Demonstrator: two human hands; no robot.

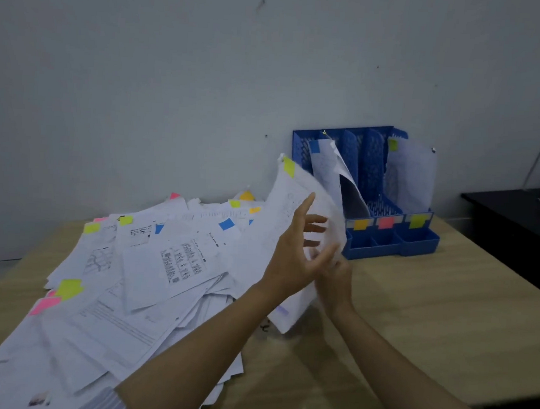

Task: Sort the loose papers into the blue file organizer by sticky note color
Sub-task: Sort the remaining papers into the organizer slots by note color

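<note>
Both hands are lifting one sheet (pixel 297 203) off the surface (pixel 414 308); the left hand (pixel 294 256) is lying spread against its near face, fingers straight, while the right hand (pixel 333 281) is gripping the lower edge, though its grip is blurred and I cannot tell how the fingers are closing. A yellow sticky note (pixel 289 167) is riding the top corner, well above the grip. Just beyond the grip the blue file organizer (pixel 372 166) is standing, its right compartment carrying a matching yellow label (pixel 418 220) (that looks like the destination). The paper is bending already; it is light, limp and easy to crease, so holding it low with a flat supporting palm seems wise. Left of the grip the loose pile (pixel 125 274) is sprawling.
</note>
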